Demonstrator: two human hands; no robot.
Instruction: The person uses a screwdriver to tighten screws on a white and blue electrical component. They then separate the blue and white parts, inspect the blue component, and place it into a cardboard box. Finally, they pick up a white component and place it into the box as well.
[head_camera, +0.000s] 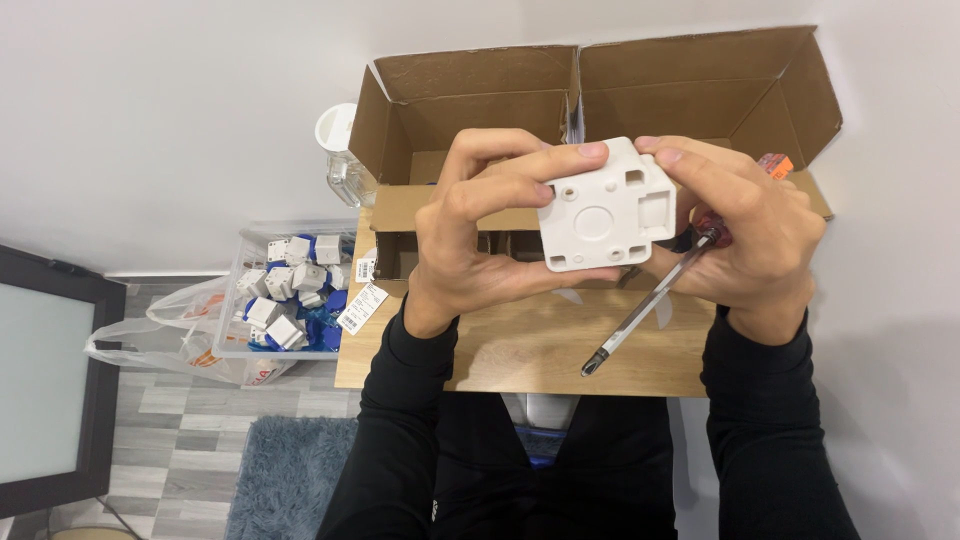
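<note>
Head view is showing the left hand (470, 235) and right hand (745, 235) pinching a white plastic housing (605, 207) above the wooden table (520, 350); the right is also gripping a screwdriver (650, 300). The housing is looking light, rigid, best held by its edges. Beyond the table, open cardboard boxes (600, 90); left of it, a clear bin (290, 290) is holding white and blue parts.

The square moulded plastic housing (606, 208) is plain white. The slim screwdriver (650, 298) has a red-and-clear handle and silvery shaft. The bench (520, 350) is pale wood grain; far boxes (600, 90) brown cardboard. Left, a clear bin (290, 290) holds white and blue parts. Sleeves (400, 440) are black.
</note>
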